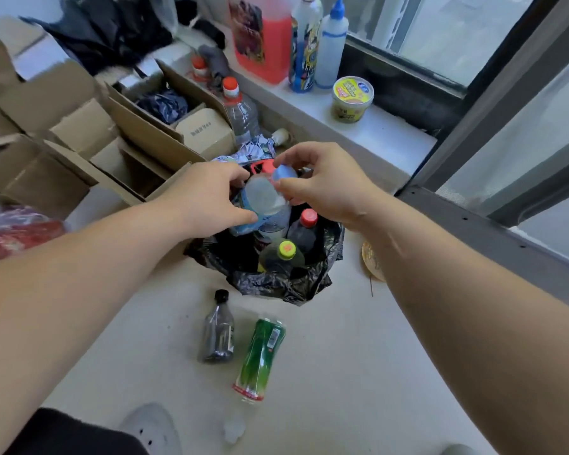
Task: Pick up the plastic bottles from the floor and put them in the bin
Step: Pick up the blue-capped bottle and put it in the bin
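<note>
A bin lined with a black bag point(276, 284) stands on the floor. It holds a dark bottle with a red cap point(304, 229) and a bottle with a yellow-green cap point(281, 257). Over its mouth I hold a clear bottle with a blue label point(263, 198). My left hand point(207, 198) grips its side and my right hand point(322, 182) pinches its upper end. On the floor in front of the bin lie a small dark bottle with a black cap point(218, 330) and a green bottle point(262, 356).
Open cardboard boxes point(119, 133) crowd the left. A clear red-capped bottle point(240, 110) stands behind the bin. The window sill point(358, 119) carries a pink jug point(263, 37), other bottles and a yellow tub point(352, 96). My shoe point(151, 428) is at the bottom.
</note>
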